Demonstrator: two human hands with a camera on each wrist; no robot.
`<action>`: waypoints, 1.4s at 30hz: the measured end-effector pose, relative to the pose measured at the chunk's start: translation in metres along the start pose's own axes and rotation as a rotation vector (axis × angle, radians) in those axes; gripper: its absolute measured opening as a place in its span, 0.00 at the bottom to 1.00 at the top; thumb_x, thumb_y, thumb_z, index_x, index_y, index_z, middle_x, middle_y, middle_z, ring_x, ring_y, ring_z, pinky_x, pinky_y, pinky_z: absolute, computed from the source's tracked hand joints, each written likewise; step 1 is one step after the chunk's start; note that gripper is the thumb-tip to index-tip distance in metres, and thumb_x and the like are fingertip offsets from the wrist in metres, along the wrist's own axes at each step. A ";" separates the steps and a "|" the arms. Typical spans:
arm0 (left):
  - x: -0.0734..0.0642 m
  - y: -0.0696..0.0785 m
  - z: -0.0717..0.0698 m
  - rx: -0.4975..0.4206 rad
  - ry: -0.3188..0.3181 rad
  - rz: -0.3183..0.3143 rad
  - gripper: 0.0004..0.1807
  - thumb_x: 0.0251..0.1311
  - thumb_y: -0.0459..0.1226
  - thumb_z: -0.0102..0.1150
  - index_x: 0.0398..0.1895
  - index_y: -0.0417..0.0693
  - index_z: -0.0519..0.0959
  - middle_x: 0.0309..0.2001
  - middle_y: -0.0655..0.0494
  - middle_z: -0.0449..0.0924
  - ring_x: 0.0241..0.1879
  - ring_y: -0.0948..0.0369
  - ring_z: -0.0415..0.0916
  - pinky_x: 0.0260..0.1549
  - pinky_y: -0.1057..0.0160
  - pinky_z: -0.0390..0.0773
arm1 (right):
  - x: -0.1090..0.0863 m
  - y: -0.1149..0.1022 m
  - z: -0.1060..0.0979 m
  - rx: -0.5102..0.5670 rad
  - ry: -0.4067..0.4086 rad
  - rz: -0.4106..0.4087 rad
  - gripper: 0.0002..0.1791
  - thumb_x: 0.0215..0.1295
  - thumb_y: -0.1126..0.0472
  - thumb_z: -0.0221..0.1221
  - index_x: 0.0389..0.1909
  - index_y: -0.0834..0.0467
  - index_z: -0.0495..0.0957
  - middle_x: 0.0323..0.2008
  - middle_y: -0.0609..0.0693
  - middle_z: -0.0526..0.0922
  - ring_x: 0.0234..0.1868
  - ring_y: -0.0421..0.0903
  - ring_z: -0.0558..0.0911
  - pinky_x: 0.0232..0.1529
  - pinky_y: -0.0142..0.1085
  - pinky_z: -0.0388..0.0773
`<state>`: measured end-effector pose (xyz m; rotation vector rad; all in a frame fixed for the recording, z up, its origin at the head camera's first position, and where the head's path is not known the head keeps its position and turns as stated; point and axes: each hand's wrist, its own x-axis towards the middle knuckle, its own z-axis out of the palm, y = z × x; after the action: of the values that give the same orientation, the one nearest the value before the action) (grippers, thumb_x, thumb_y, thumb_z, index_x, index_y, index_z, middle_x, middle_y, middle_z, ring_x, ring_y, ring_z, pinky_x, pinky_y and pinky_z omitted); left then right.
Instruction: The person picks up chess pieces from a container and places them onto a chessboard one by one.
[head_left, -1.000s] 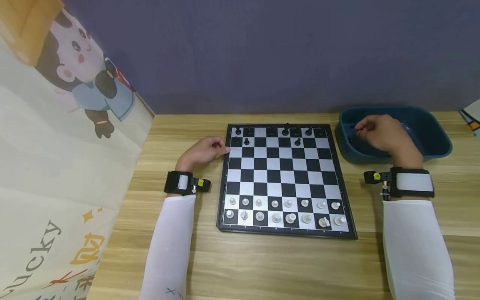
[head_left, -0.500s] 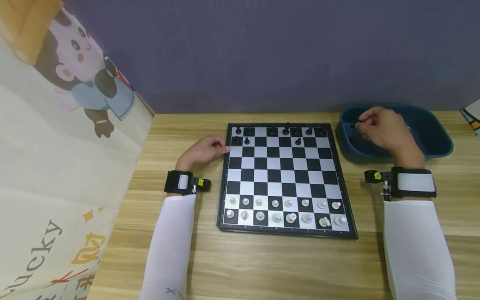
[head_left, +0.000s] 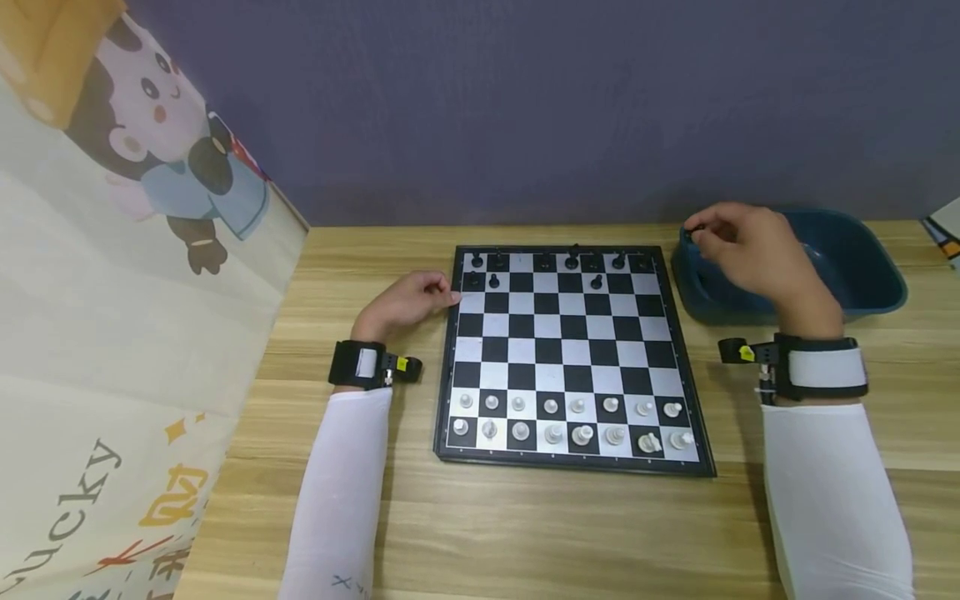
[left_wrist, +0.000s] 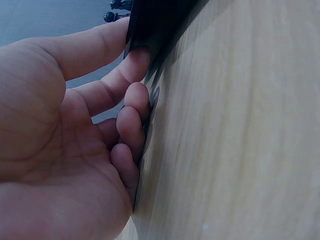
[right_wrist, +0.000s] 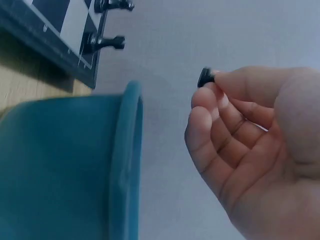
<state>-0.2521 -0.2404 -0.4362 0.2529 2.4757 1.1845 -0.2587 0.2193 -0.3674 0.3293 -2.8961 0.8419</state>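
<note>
A chessboard (head_left: pixel 570 350) lies on the wooden table, with white pieces (head_left: pixel 570 421) filling its near two rows and several black pieces (head_left: pixel 572 262) on its far rows. My right hand (head_left: pixel 742 250) hovers above the left rim of a dark blue bin (head_left: pixel 862 267), pinching a small black chess piece (right_wrist: pixel 205 76) between thumb and fingertips. My left hand (head_left: pixel 408 302) rests on the table with its fingers curled against the board's left edge (left_wrist: pixel 145 45).
A printed cloth with a cartoon figure (head_left: pixel 127 275) covers the left side of the table. A purple wall stands behind. Bare wooden tabletop (head_left: pixel 555 533) runs in front of the board.
My right hand has risen out of the blue bin and shifted left toward the board with a black piece pinched. The left hand stays still.
</note>
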 end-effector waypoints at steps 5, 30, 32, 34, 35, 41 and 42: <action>0.000 0.000 0.000 0.008 -0.001 -0.004 0.13 0.74 0.47 0.57 0.38 0.47 0.76 0.36 0.53 0.73 0.38 0.54 0.69 0.43 0.56 0.72 | 0.000 -0.011 0.004 0.005 0.019 -0.008 0.15 0.77 0.56 0.55 0.56 0.58 0.80 0.42 0.62 0.85 0.28 0.25 0.72 0.33 0.34 0.66; -0.001 -0.001 -0.001 0.032 -0.005 0.003 0.13 0.73 0.48 0.58 0.39 0.48 0.77 0.38 0.52 0.76 0.40 0.54 0.72 0.46 0.56 0.74 | -0.012 -0.070 0.012 0.025 0.071 -0.207 0.09 0.71 0.61 0.64 0.47 0.57 0.86 0.38 0.56 0.88 0.33 0.43 0.81 0.33 0.24 0.70; -0.001 -0.001 -0.001 0.042 -0.004 0.004 0.13 0.73 0.48 0.57 0.38 0.48 0.76 0.38 0.52 0.75 0.40 0.54 0.71 0.46 0.56 0.74 | -0.012 -0.077 0.015 0.021 0.055 -0.238 0.08 0.70 0.62 0.64 0.46 0.57 0.86 0.38 0.55 0.87 0.35 0.45 0.81 0.35 0.27 0.71; -0.001 0.000 -0.001 0.042 -0.002 0.004 0.13 0.73 0.48 0.58 0.38 0.48 0.76 0.37 0.53 0.75 0.40 0.54 0.71 0.45 0.56 0.74 | -0.009 -0.085 0.020 0.003 0.035 -0.275 0.07 0.70 0.64 0.64 0.45 0.57 0.86 0.38 0.54 0.87 0.35 0.47 0.81 0.36 0.32 0.74; -0.001 0.000 -0.001 0.041 -0.001 0.002 0.14 0.73 0.49 0.58 0.38 0.48 0.76 0.37 0.53 0.75 0.40 0.54 0.71 0.45 0.56 0.74 | -0.007 -0.089 0.023 -0.003 0.019 -0.290 0.07 0.70 0.64 0.64 0.45 0.57 0.86 0.38 0.53 0.86 0.35 0.47 0.82 0.35 0.35 0.75; -0.001 0.000 -0.001 0.019 0.007 -0.010 0.13 0.73 0.48 0.58 0.38 0.49 0.77 0.37 0.53 0.75 0.40 0.54 0.71 0.44 0.56 0.74 | 0.010 -0.109 0.045 -0.071 -0.089 -0.343 0.06 0.70 0.65 0.63 0.45 0.59 0.85 0.38 0.54 0.86 0.35 0.49 0.83 0.36 0.43 0.78; -0.001 0.000 -0.001 0.011 0.005 -0.012 0.13 0.73 0.48 0.58 0.39 0.49 0.77 0.38 0.53 0.75 0.40 0.54 0.71 0.44 0.56 0.73 | 0.014 -0.112 0.049 -0.086 -0.102 -0.347 0.07 0.70 0.65 0.63 0.45 0.59 0.85 0.38 0.54 0.86 0.35 0.49 0.83 0.36 0.44 0.78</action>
<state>-0.2513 -0.2415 -0.4349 0.2374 2.4849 1.1688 -0.2477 0.0983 -0.3484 0.8574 -2.8282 0.6577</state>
